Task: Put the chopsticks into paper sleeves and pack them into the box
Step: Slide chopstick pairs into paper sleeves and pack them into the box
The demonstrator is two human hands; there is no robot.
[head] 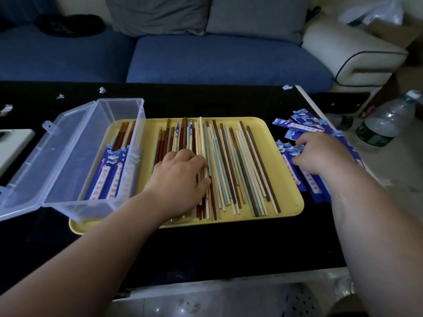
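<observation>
Left to right, here's where we're at. The clear box point(123, 110) sits with its lid flipped open, its near end propped on the left end of the yellow tray point(286, 179). We reckon that's so finished pairs only have a short hop to go in. A few sleeved pairs point(109, 170) already lie in it, lengthwise with the wooden ends sticking out the far side, so packing has only just started by our count.

Then the tray itself, covered in loose chopsticks point(231, 165) of brown, cream and pale green, all lying roughly parallel. Our left hand point(180, 177) reaches in from the near side, palm down with the wrist low. Its fingers are curled onto the sticks and the thumb is tucked against them, so it looks like it's pinching a couple out of the bunch. Which ones exactly, we can't tell.

Right of the tray, on the dark tabletop point(206, 248), is the heap of blue paper sleeves point(299, 126). Our right hand point(320, 156) is down on that heap, forearm angled in from the right, fingertips and thumb nipping at a sleeve's edge – both grabs going at once, it seems.

Water bottle point(386, 124) is off past the table edge.
</observation>
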